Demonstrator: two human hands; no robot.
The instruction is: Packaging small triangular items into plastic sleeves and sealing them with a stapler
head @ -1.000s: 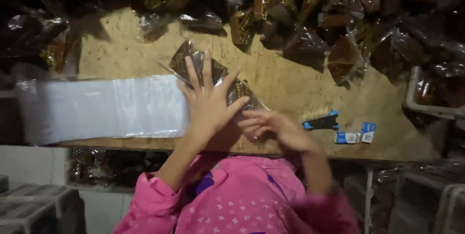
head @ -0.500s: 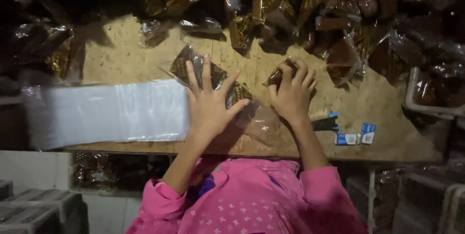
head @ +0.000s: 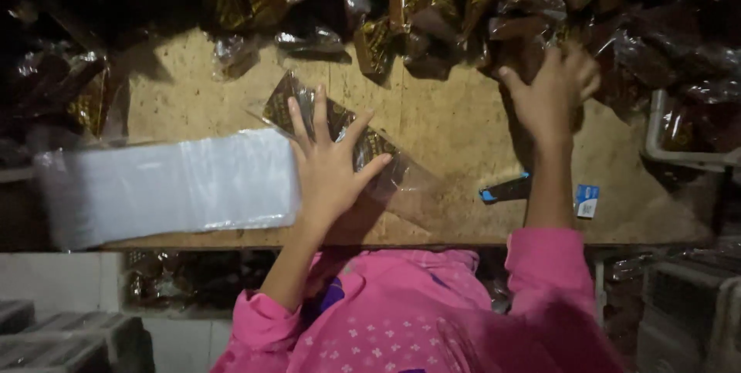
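My left hand (head: 328, 163) lies flat, fingers spread, on a clear plastic bag (head: 363, 149) that holds dark brown packets and rests on the wooden table (head: 455, 122). My right hand (head: 552, 91) reaches far right to the heap of dark wrapped packets (head: 463, 2) at the table's back, fingers curled over a packet there; whether it grips one is unclear. Both arms wear pink sleeves.
A stack of clear white plastic bags (head: 166, 184) lies left of my left hand. A small blue-and-black object (head: 505, 189) and a blue-white card (head: 587, 199) sit near the front edge. More brown packets (head: 85, 95) lie at the far left. A white tray rim (head: 675, 149) is at right.
My right hand has left the bag near my left hand and moved up and right to the packet heap. The left hand has stayed pressed on the bag.
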